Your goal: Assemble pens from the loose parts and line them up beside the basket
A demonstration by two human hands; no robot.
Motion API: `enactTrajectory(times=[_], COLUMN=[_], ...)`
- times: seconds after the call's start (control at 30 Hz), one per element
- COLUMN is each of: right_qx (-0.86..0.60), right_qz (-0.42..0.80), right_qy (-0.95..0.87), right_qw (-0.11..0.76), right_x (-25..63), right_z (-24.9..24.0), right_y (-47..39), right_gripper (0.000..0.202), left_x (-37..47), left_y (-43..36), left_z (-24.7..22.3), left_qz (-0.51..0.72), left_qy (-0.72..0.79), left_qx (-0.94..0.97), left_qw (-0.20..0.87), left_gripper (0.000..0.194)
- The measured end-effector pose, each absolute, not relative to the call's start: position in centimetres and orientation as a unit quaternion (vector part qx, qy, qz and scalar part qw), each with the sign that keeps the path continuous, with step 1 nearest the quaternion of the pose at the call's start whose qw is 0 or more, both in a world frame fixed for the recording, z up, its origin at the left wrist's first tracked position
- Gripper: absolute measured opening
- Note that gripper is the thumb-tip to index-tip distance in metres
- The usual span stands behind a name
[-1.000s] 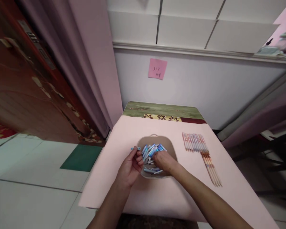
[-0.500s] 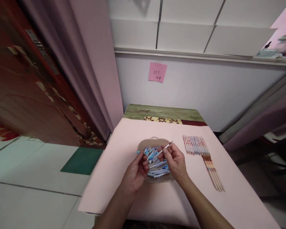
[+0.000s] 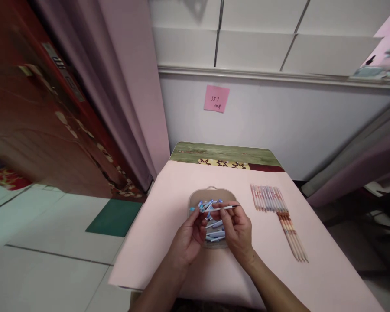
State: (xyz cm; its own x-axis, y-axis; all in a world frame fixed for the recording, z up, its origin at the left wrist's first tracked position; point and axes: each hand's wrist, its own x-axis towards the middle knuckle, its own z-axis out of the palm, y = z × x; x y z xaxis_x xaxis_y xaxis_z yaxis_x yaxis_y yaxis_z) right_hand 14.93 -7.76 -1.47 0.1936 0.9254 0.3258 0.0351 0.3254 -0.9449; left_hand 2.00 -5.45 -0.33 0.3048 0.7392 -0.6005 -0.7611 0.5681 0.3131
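Between the fingertips of my right hand (image 3: 238, 229) is a thin white pen refill (image 3: 225, 208) with a dark end, held nearly level. My left hand (image 3: 191, 236) pinches a small light-blue pen part (image 3: 195, 209) at the refill's left end; whether the two are joined is too small to tell. Both hands are over a beige bin (image 3: 195, 197), which holds several blue and white pen pieces (image 3: 216, 234). My palms and fingers hide part of the bin.
Right of the bin lies a row of pens (image 3: 268, 198) with pinkish and bluish barrels, and below it several orange-and-cream pens (image 3: 293, 238). The table (image 3: 149, 242) has a pink cover. A pink note (image 3: 216, 99) is stuck to the wall behind.
The white refill has turned from slanted to nearly level, and its left end now meets the blue part in my left hand. The view has shifted slightly.
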Motion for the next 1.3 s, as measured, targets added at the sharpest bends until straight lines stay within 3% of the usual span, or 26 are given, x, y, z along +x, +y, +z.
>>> enactTrajectory(times=[0.1,0.33,0.5,0.7,0.87,1.03,1.3], right_qx=[-0.462,-0.449,-0.46,-0.535,-0.654,-0.736,-0.731], right_qz=[0.33,0.13,0.138,0.188,0.195,0.105,0.045], right_qy=[-0.552,-0.674,-0.677,-0.65,-0.643,-0.653,-0.677], right_qw=[0.611,0.572,0.558,0.506,0.348,0.146,0.069], right_x=[15.1,15.3,14.8,16.6,19.3,20.9,21.9], right_z=[-1.6,-1.9,-1.5,-1.6,-2.8,-3.2,-2.9], right_y=[-7.9,-7.6,-7.3,-6.2,-5.1,-4.7,-4.3], right_gripper=[0.015,0.017,0.013,0.036,0.017,0.015,0.019], left_x=[2.2,1.6,1.4,-1.4,-4.3,-4.6,-3.9], left_y=[-5.5,-5.2,-5.0,-3.5,-2.3,-2.3,-2.3], left_z=[-0.1,-0.3,0.1,0.9,1.2,1.1,0.6], left_qz=[0.462,0.482,0.517,0.57,0.626,0.625,0.61], left_qy=[0.359,0.338,0.351,0.375,0.381,0.379,0.378], left_qx=[-0.023,-0.064,-0.072,-0.083,-0.074,-0.07,-0.072], left_qw=[0.81,0.806,0.778,0.726,0.676,0.679,0.692], left_gripper=[0.013,0.016,0.02,0.02,0.017,0.017,0.017])
